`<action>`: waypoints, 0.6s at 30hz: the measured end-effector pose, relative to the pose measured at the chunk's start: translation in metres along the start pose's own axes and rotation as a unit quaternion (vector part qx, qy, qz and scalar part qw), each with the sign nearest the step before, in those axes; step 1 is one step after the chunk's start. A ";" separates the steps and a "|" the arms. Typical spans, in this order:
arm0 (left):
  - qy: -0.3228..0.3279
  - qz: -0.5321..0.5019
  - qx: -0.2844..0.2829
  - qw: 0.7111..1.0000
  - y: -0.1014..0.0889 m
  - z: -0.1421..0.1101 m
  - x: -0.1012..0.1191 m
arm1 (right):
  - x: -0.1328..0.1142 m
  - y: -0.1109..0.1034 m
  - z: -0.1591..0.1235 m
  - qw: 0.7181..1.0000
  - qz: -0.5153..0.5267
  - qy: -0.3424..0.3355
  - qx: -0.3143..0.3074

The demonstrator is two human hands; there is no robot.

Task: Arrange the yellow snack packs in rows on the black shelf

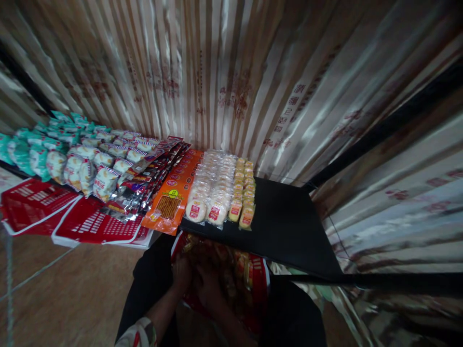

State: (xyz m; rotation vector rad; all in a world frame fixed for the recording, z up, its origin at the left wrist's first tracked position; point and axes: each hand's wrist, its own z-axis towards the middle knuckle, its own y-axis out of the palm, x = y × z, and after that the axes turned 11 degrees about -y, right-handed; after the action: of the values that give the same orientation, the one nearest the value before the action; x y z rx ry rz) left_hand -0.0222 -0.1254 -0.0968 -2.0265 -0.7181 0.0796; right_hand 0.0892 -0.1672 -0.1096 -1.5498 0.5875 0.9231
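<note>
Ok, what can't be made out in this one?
All in the head view:
Left hand and right hand: fingertips lost in shadow inside the red basket; any grip is unclear.
Basket packets: partly covered by the hands, darkened.
Leftmost teal packet: cut by the left edge.
Yellow packets: print too small.

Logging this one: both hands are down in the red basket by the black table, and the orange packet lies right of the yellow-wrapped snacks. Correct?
Not quite: the orange packet lies left of the yellow-wrapped snacks, as the head view shows. The left hand and right hand are in the red basket by the black table.
</note>
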 end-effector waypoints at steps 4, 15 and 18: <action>-0.014 -0.024 -0.003 1.000 -0.001 0.003 0.001 | -0.003 -0.004 -0.007 1.000 -0.001 0.005 -0.006; 0.065 -0.010 0.035 0.997 -0.012 -0.024 0.003 | -0.006 -0.006 -0.011 0.999 0.028 0.034 0.017; 0.101 -0.107 0.112 0.983 -0.020 -0.029 0.001 | -0.010 -0.010 -0.012 0.996 0.048 0.048 0.049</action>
State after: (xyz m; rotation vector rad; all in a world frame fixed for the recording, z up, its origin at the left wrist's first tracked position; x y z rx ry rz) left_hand -0.0206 -0.1397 -0.0644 -1.7050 -0.7570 -0.1629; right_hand 0.0945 -0.1778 -0.0956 -1.4939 0.7714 0.8825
